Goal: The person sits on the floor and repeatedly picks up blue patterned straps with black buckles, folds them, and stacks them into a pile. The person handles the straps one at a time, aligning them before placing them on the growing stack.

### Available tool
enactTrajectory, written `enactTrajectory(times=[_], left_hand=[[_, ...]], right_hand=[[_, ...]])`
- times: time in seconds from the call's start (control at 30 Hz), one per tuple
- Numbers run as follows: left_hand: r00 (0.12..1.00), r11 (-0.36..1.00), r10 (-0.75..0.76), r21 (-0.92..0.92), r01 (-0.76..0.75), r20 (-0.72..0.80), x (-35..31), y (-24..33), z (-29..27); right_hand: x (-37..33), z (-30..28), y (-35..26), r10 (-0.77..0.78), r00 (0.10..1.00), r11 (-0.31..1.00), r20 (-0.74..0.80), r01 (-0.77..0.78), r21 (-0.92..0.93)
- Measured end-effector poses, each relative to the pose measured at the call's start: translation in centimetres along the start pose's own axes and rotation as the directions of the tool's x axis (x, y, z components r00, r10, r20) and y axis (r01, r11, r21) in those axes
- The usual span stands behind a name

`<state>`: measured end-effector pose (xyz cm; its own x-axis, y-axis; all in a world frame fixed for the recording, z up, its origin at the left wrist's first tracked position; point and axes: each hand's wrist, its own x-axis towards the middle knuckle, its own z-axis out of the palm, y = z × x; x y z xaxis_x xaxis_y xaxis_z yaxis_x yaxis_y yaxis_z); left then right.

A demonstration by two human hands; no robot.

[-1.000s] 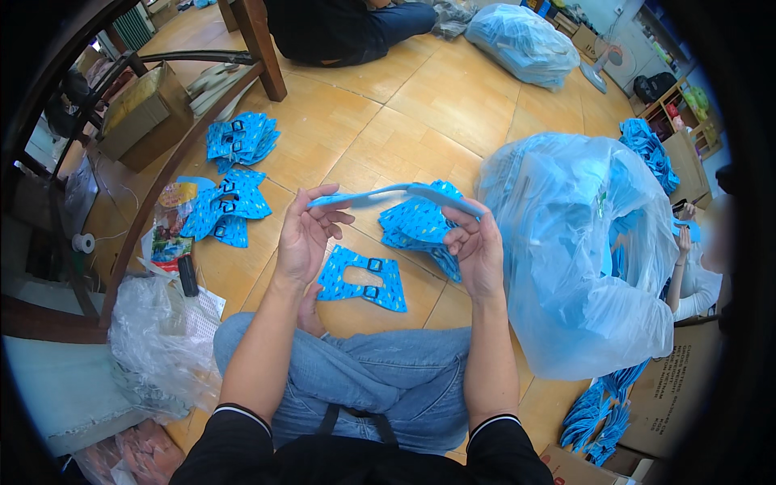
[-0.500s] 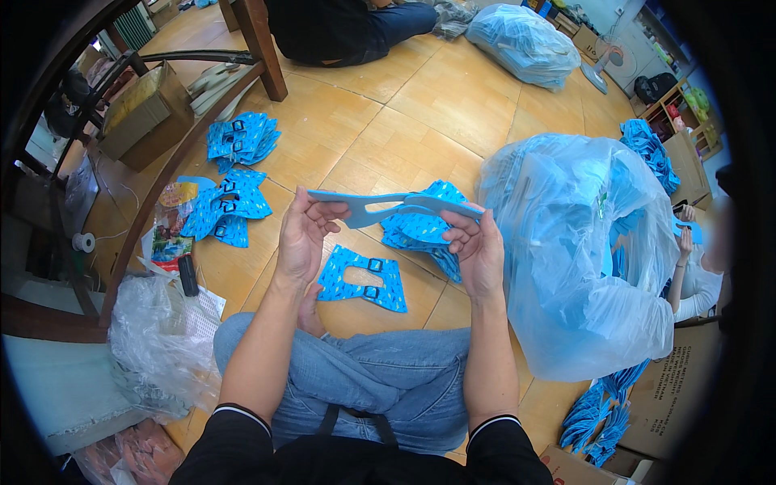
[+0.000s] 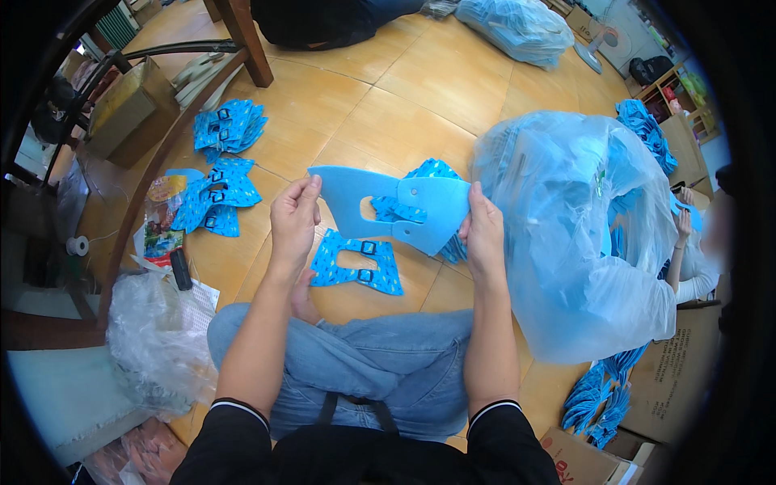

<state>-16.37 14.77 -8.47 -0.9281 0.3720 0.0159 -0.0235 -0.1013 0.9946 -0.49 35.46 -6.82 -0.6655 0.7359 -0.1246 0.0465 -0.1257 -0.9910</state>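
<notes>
A light blue foam piece [image 3: 346,196] is stretched between my hands over the floor, its plain face turned up. It has a slot-like cut-out in the middle and small round fasteners where its two parts overlap. My left hand [image 3: 294,220] pinches its left end and my right hand [image 3: 485,233] pinches its right end. Just below lies a similar blue patterned piece [image 3: 326,260] with two dark buckles, flat on the floor. Partly hidden behind the held piece is a pile of blue patterned pieces [image 3: 436,169].
Two stacks of buckled patterned pieces, a farther stack [image 3: 230,125] and a nearer stack [image 3: 237,187], sit at the left by a wooden frame [image 3: 257,52]. A big translucent bag [image 3: 558,299] of blue pieces stands at the right. Another person [image 3: 323,20] sits at the far side.
The foam piece has turned from nearly edge-on to showing its broad plain face. Both hands still grip its ends, and the whole view has shifted slightly.
</notes>
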Motion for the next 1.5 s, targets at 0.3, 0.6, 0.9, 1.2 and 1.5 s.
enactTrajectory(times=[0.3,0.6,0.9,1.2,1.5], left_hand=[[0.976,0.966,-0.217,-0.141,0.216,0.012,0.1,0.5,-0.6],[0.994,0.97,-0.071,-0.228,0.087,0.077,0.3,-0.5,-0.6],[0.989,0.956,0.15,-0.258,-0.142,0.012,-0.3,-0.2,0.2],[0.994,0.981,0.042,-0.194,-0.021,0.102,-0.4,-0.7,0.1],[0.995,0.981,0.038,-0.195,-0.02,0.091,-0.4,-1.0,0.1]], right_hand=[[0.2,-0.1,0.1,0.012,0.996,1.0,0.089,-0.011,-0.018],[0.0,0.2,0.8,-0.179,0.975,0.983,0.134,0.182,-0.006],[-0.5,0.4,0.3,-0.22,0.94,0.958,0.26,0.157,0.24],[0.7,0.1,1.6,-0.159,0.957,0.942,0.241,0.075,0.326],[1.2,-0.5,1.9,-0.246,0.967,0.967,0.063,0.241,0.082]])
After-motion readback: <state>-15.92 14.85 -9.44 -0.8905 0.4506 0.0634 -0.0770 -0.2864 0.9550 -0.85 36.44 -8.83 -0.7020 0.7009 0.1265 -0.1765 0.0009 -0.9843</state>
